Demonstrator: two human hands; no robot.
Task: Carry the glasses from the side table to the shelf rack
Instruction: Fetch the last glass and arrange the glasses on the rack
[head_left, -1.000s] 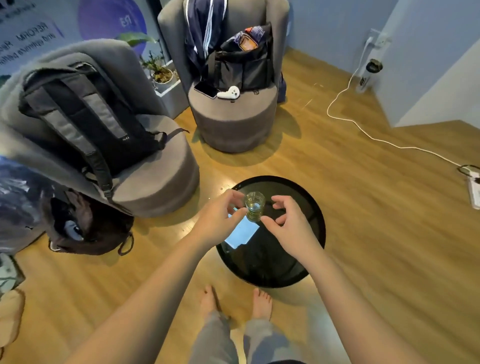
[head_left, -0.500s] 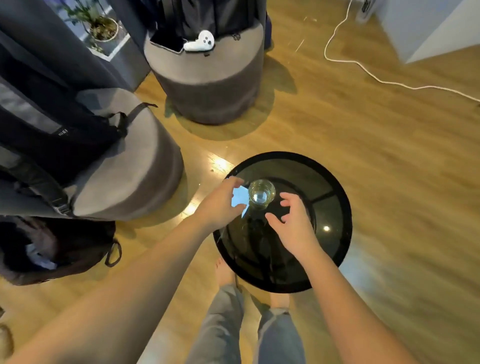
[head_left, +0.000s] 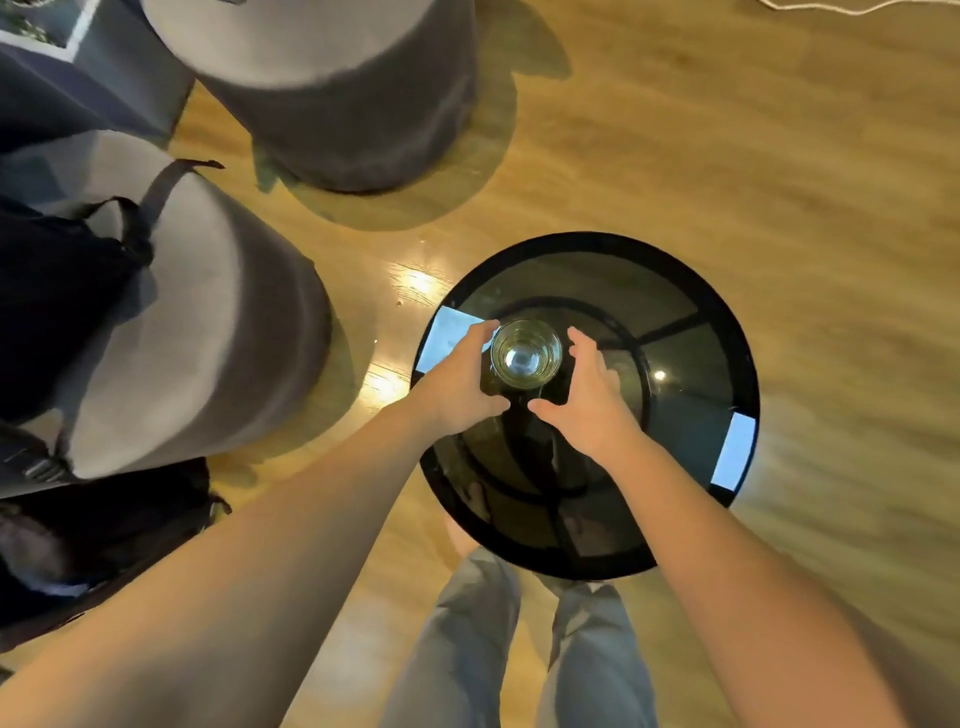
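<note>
A clear drinking glass (head_left: 525, 354), seen from straight above, stands upright on the round black glass side table (head_left: 691, 322). My left hand (head_left: 460, 382) lies cupped at the glass's left side, fingertips at or against its rim and thumb stretched below it. My right hand (head_left: 592, 402) mirrors it on the right, fingers fairly straight, with a narrow gap between them and the glass. Neither hand is closed round the glass. The shelf rack is out of view.
Two grey round armchairs stand to the left and behind, one (head_left: 171, 332) bearing a black backpack (head_left: 57, 296), the other (head_left: 332, 88) farther back. A dark bag (head_left: 93, 540) lies on the wooden floor at the left. My legs (head_left: 467, 649) are beside the table's near edge.
The view has tilted down and drawn closer over the table. Both hands have stayed on either side of the glass, and their fingers are now looser around it.
</note>
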